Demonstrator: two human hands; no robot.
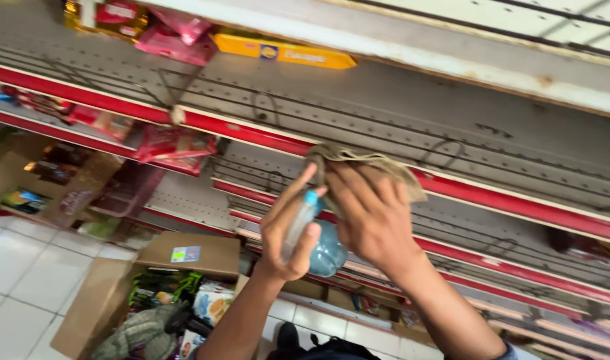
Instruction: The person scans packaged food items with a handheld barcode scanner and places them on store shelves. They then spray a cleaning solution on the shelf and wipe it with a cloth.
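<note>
Store shelving (398, 127) is filling the background while the left hand (288, 230) is gripping an upright spray bottle (311, 233), the right hand (371, 213) beside it clutching a cloth (365, 163).

Bottle (313, 235) in left hand (286, 235); cloth (365, 167) on right hand (371, 223); shelves (385, 127) behind.

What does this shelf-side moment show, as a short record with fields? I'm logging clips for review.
setting: shop aisle with red-edged metal shelves
left hand: grips a clear spray bottle with a blue top
right hand: holds a brownish cloth up near the shelf edge
floor: open cardboard box of packaged goods on white tiles
shelf stock: few packets, mostly bare
</note>
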